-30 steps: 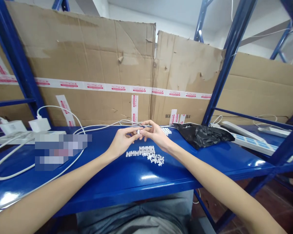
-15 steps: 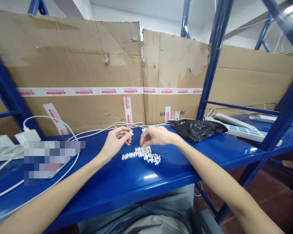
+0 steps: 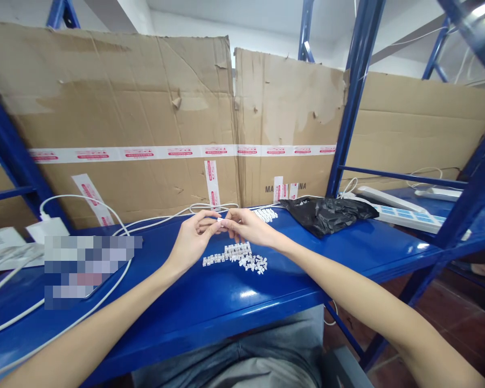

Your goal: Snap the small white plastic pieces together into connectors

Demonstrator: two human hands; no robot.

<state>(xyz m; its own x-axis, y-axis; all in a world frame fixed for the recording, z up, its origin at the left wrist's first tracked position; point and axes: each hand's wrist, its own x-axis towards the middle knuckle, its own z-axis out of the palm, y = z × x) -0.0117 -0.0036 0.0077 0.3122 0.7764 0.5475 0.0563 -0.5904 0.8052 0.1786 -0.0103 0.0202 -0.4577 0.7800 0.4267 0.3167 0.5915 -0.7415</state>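
My left hand (image 3: 198,233) is closed, pinching a small white plastic piece (image 3: 220,220) between thumb and fingertips. My right hand (image 3: 246,226) meets it there, its fingers pinched at the same piece; whether they hold a second part is hidden. Below the hands, rows of small white block-like pieces (image 3: 237,249) stand on the blue shelf (image 3: 178,307). Just in front of these lies a loose heap of tiny white parts (image 3: 255,263). Behind my right hand more white pieces (image 3: 267,215) lie in a neat row.
A black plastic bag (image 3: 327,215) lies at the back right, beside white strips with blue squares (image 3: 408,215). White cables (image 3: 125,258) and chargers (image 3: 48,231) occupy the left side, near a blurred-out flat object (image 3: 89,272). Cardboard sheets (image 3: 145,108) stand along the back; blue posts (image 3: 353,102) frame the shelf.
My right hand has moved up and left from above the block-like rows to meet my left hand at the small white piece. My left hand has stayed nearly in place.
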